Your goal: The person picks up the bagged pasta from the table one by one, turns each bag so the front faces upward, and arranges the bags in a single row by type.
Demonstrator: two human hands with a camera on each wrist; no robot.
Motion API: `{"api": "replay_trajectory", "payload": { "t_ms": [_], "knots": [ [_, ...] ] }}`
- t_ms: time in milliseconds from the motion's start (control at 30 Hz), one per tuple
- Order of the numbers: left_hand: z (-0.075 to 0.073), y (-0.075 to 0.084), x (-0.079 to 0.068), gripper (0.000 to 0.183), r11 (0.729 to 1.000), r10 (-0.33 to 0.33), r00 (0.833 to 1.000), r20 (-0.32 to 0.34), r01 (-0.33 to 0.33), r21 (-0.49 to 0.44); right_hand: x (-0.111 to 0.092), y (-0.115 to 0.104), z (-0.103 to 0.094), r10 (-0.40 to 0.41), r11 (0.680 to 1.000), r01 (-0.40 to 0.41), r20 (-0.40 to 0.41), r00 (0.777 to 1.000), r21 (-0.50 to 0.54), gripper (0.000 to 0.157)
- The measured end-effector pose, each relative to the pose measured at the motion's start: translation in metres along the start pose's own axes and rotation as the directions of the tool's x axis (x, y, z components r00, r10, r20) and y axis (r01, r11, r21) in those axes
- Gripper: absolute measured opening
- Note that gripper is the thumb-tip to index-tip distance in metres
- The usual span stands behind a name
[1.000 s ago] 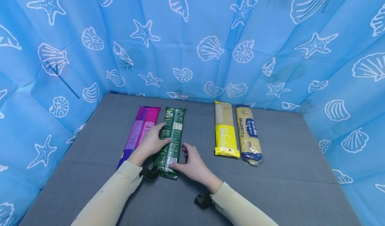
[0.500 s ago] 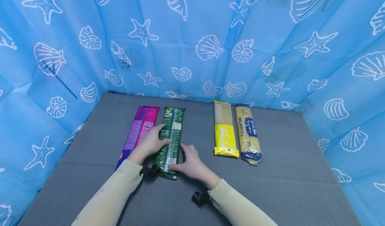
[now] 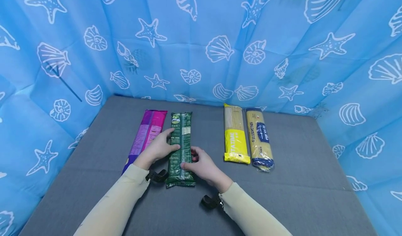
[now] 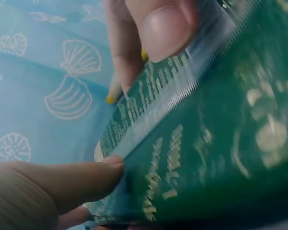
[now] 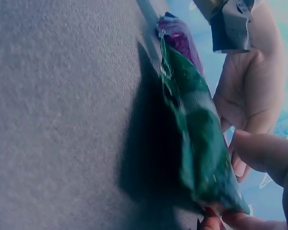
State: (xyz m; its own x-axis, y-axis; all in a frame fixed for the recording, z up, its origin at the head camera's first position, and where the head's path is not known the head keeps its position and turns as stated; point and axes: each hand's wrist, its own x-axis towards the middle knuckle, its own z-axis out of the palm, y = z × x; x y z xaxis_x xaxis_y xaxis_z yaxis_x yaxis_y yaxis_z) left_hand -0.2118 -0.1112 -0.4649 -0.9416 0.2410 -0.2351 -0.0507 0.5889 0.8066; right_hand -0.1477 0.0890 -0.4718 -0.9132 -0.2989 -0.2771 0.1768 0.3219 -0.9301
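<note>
A long green pasta packet (image 3: 185, 140) lies between my two hands in the head view, its printed back and centre seam facing up. My left hand (image 3: 158, 147) grips its left edge, thumb on top. Lower down, my right hand (image 3: 205, 164) holds the right edge with the thumb over the face and fingers curled beneath. In the right wrist view the green packet (image 5: 201, 129) is tilted, with a dark shadow on the cloth beside it. The left wrist view shows its wrapper (image 4: 221, 139) close up, with both thumbs on it.
Left of it lies a purple and pink packet (image 3: 149, 127), partly behind my left hand. To the right are a yellow pasta packet (image 3: 235, 141) and a blue-ended spaghetti packet (image 3: 259, 134). A blue shell-print curtain (image 3: 201, 33) surrounds the grey table (image 3: 298, 194).
The green packet's near end has swung right, so it now points more straight away from me. My right hand has moved slightly up and right with it, fingers more curled under the edge.
</note>
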Motion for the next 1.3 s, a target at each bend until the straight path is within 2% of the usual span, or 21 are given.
{"api": "replay_trajectory", "payload": {
  "t_ms": [100,233,333,467,633,767,867,967,1067,1300],
  "knots": [
    [0.003,0.003,-0.002,0.077,0.994,-0.024,1.0,0.01,0.025,-0.108,-0.002,-0.001,-0.001,0.009,1.0,-0.008,-0.019,1.0,0.029,0.075],
    [0.009,0.007,-0.005,0.076,0.958,-0.055,0.997,0.053,0.068,-0.28,-0.001,-0.002,-0.002,0.055,0.99,-0.052,-0.015,0.998,0.135,0.072],
    [0.014,0.008,-0.006,0.076,0.936,-0.056,0.996,0.071,0.077,-0.344,0.001,-0.002,-0.005,0.088,0.975,-0.087,0.005,0.996,0.202,0.062],
    [0.019,0.008,-0.006,0.076,0.928,-0.042,0.997,0.064,0.063,-0.367,0.0,-0.002,-0.007,0.089,0.975,-0.088,0.001,0.996,0.202,0.05],
    [0.021,0.009,-0.007,0.075,0.921,-0.02,0.999,0.046,0.037,-0.389,-0.004,0.002,-0.008,0.038,0.977,-0.033,-0.018,0.999,0.211,0.05],
    [0.02,0.019,-0.011,0.073,0.915,0.013,1.0,0.027,-0.001,-0.403,-0.01,0.004,-0.009,-0.007,0.949,0.008,-0.004,1.0,0.315,0.058],
    [0.021,0.027,-0.015,0.072,0.926,0.044,0.999,-0.001,-0.041,-0.376,-0.014,0.004,-0.011,-0.026,0.921,0.021,0.006,1.0,0.39,0.063],
    [0.024,0.029,-0.015,0.071,0.943,0.073,0.997,-0.032,-0.079,-0.322,-0.017,0.004,-0.015,-0.025,0.909,0.025,-0.007,1.0,0.417,0.064],
    [0.026,0.03,-0.015,0.071,0.952,0.085,0.996,-0.042,-0.093,-0.291,-0.018,0.003,-0.02,-0.029,0.91,0.036,-0.024,0.999,0.413,0.064],
    [0.03,0.033,-0.013,0.07,0.953,0.112,0.993,-0.047,-0.121,-0.278,-0.021,-0.001,-0.031,-0.077,0.932,0.096,-0.068,0.995,0.35,0.068]
  ]
}}
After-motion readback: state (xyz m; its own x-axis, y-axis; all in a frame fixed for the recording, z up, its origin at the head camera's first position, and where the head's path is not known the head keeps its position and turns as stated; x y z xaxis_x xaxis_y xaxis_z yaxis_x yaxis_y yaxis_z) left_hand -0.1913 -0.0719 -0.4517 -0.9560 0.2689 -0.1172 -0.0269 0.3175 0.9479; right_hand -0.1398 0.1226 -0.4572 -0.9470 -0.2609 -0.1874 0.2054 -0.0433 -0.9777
